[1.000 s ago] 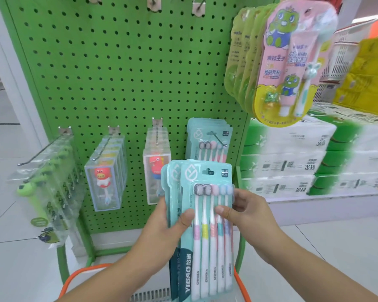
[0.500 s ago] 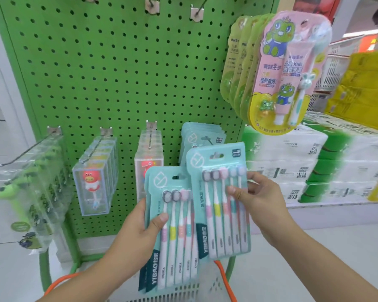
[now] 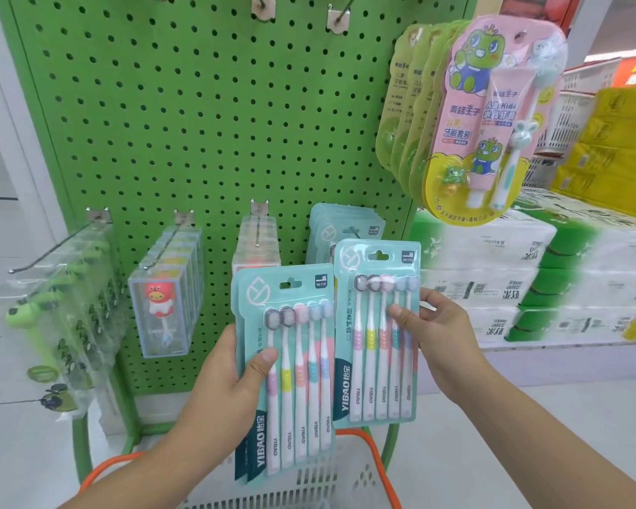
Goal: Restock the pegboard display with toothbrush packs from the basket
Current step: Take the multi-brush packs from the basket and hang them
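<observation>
A green pegboard [image 3: 199, 123] stands in front of me. My left hand [image 3: 232, 380] grips a small stack of teal toothbrush packs [image 3: 291, 361], thumb across the front one. My right hand [image 3: 434, 332] holds a single teal toothbrush pack [image 3: 375, 325] upright, just right of the stack. Right behind that pack, several matching teal packs [image 3: 342, 225] hang on a lower peg. The white basket with orange rim [image 3: 379, 468] sits below my hands; what lies inside it is hidden.
Lower pegs carry clear boxed kids' toothbrushes [image 3: 162, 295], a second row of boxes [image 3: 257, 244] and green frog brushes [image 3: 52, 317]. Pink and green kids' toothpaste sets [image 3: 485, 119] hang at upper right. Bare hooks [image 3: 336, 18] line the top. Stacked tissue packs [image 3: 529, 273] stand right.
My right hand peeled one pack off the stack and carried it up and right, toward the hanging teal packs. My left hand stayed low with the remaining stack.
</observation>
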